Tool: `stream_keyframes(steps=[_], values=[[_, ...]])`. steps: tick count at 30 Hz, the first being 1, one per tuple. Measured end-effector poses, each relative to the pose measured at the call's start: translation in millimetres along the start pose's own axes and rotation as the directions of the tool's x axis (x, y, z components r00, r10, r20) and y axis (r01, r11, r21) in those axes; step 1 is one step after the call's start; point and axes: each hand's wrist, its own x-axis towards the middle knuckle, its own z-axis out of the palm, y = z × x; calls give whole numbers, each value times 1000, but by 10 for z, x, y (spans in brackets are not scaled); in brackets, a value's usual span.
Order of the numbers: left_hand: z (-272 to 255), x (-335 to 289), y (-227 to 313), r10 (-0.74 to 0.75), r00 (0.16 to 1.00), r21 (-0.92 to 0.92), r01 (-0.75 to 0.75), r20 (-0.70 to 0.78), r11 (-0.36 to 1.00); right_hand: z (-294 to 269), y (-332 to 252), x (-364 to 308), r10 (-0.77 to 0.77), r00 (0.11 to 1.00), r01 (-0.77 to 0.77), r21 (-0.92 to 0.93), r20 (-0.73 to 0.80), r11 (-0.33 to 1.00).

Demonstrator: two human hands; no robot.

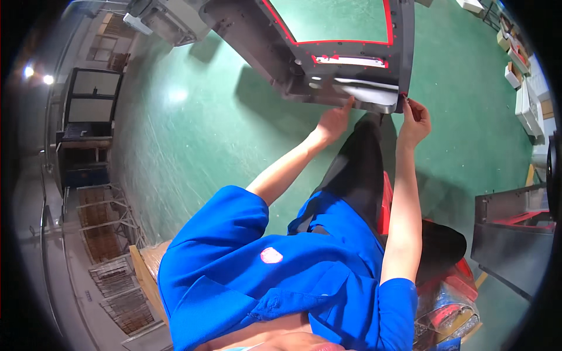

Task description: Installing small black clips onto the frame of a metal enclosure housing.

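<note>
A large dark grey housing panel (345, 89) with a raised rim hangs or stands in front of me at the top. Red strips (328, 43) edge its big window opening and the smaller slot below. My left hand (335, 124) has its index finger stretched out against the near rim, the other fingers curled, holding nothing visible. At the panel's near right corner, my right hand (415, 123) pinches thumb and finger together on a small red strip (404, 95). Most of that strip is hidden by the fingers and the rim.
A grey machine part (172, 20) is at the upper left. Another dark housing (512, 234) with red edging stands to my right. Plastic-wrapped items (451, 307) lie beside my seat. Boxes (515, 76) line the far right, and racks (96, 210) the left. The floor (193, 146) is green.
</note>
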Motion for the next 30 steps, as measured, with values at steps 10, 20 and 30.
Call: stream_keyframes(steps=[10, 20, 30], values=[[-287, -191, 231, -22, 1000, -346, 22, 6, 938, 79, -229, 185, -103, 994, 110, -180, 46, 978], [-342, 44, 550, -57, 992, -35, 53, -112, 998, 67, -91, 716, -102, 952, 163, -192, 289, 968], [-233, 394, 691, -380, 904, -346, 426, 195, 836, -48, 130, 1412, 186, 834, 24, -371, 520, 929]])
